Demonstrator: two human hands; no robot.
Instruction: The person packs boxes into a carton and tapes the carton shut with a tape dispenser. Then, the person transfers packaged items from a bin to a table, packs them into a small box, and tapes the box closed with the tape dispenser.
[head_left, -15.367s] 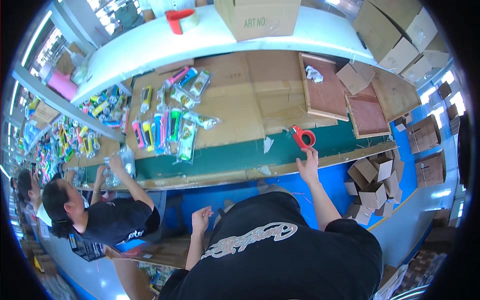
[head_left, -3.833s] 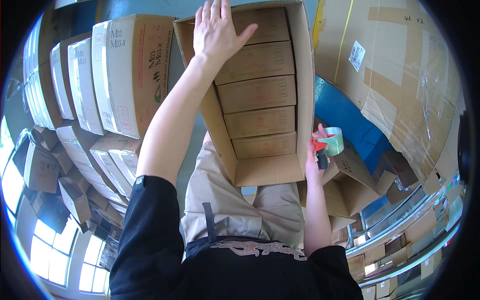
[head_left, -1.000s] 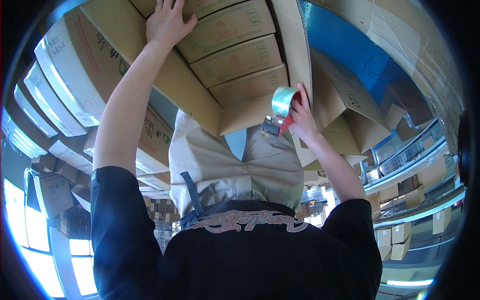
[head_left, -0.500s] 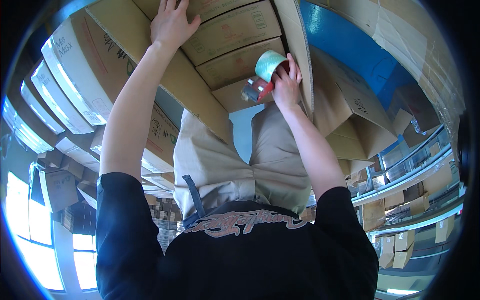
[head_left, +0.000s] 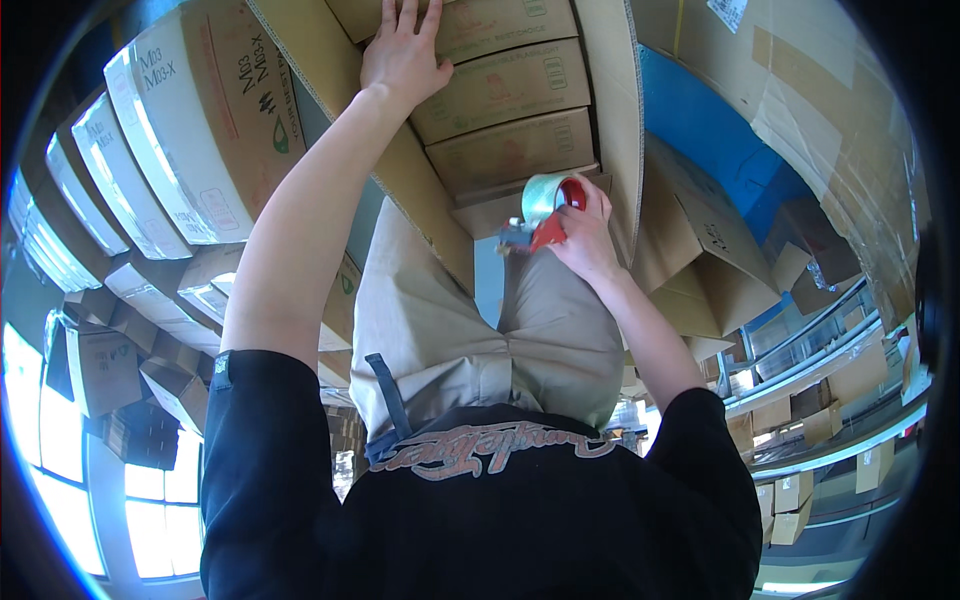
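Before me stands a large open cardboard carton (head_left: 618, 110), its side flaps raised. Several smaller brown boxes (head_left: 505, 92) lie packed in a row inside it. My left hand (head_left: 402, 62) reaches to the carton's far left, fingers spread, resting by the inner flap and the far boxes; exactly what its palm touches I cannot tell. My right hand (head_left: 590, 235) is closed on a red tape dispenser (head_left: 548, 233) carrying a wide roll of clear greenish tape (head_left: 541, 198). It is held over the carton's near end, just in front of my lap.
Large printed cartons (head_left: 205, 120) are stacked to my left. On the right stands another open carton (head_left: 705, 235) with flaps hanging out, beside a blue surface (head_left: 690, 115). A big taped carton (head_left: 840, 110) rises at the far right, and curved metal rails (head_left: 830, 350) run below it.
My right hand has drawn the tape dispenser nearer and turned it. The left hand stays at the far left of the carton. The whole view has shifted slightly.
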